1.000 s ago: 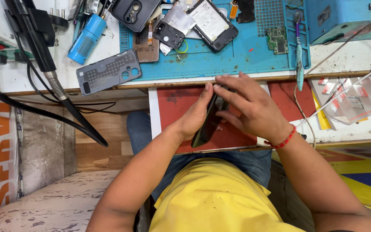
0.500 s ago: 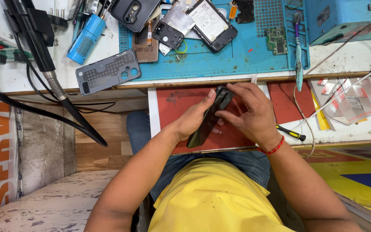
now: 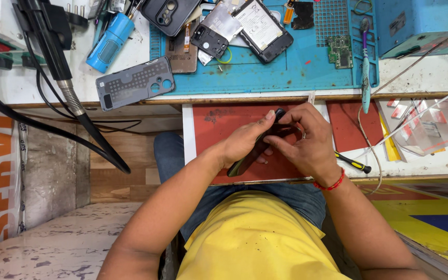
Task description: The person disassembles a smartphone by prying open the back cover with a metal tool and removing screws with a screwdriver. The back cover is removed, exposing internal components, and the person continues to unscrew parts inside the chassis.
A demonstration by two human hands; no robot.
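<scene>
Both hands (image 3: 278, 140) around a dark phone (image 3: 255, 150) over red mat (image 3: 219, 116)

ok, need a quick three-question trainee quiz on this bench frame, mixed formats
1. True or false: the left hand and right hand both grip the dark slim phone.
2. The grey perforated phone back cover lies: A) on the red drawer mat, B) on the white benchtop at the left edge of the blue work mat, C) on the person's lap.
3. Fill in: the black-and-yellow screwdriver lies on the phone's ___ side.

Key: 1 true; 2 B; 3 right.
</scene>
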